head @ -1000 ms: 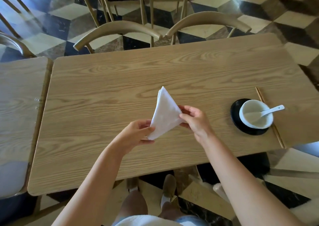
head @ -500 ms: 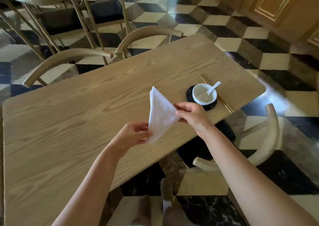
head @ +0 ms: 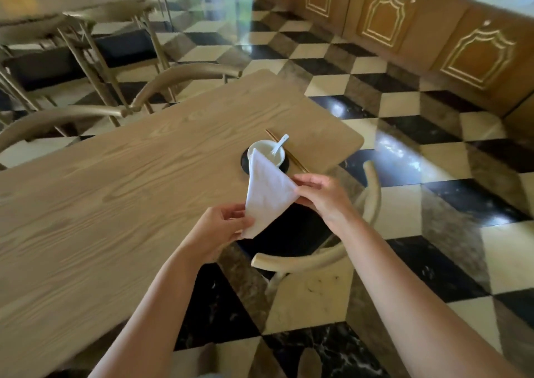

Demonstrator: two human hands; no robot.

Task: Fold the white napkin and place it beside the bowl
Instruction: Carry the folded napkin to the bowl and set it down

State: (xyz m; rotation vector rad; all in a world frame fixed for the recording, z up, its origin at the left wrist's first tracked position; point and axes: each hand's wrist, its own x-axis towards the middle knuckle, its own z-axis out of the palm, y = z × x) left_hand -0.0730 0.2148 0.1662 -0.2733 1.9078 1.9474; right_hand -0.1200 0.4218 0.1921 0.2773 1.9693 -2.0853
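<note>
The white napkin [head: 267,194] is folded into a triangle and held up in the air over the table's near edge. My left hand [head: 219,227] pinches its lower corner, and my right hand [head: 320,194] pinches its right corner. Its top tip overlaps the view of the white bowl [head: 267,152], which sits on a black saucer [head: 286,165] with a white spoon [head: 279,143] in it. Wooden chopsticks [head: 297,162] lie just right of the saucer.
The wooden table [head: 115,192] stretches to the left, its right end [head: 346,143] just past the bowl. A curved-back chair [head: 318,257] stands tucked under the near edge below my hands. More chairs [head: 179,74] line the far side. Brown cabinets [head: 419,31] run along the right.
The view has swung right and closer to the table's end. Both hands carried the folded napkin toward the bowl, so its tip now overlaps the bowl in view.
</note>
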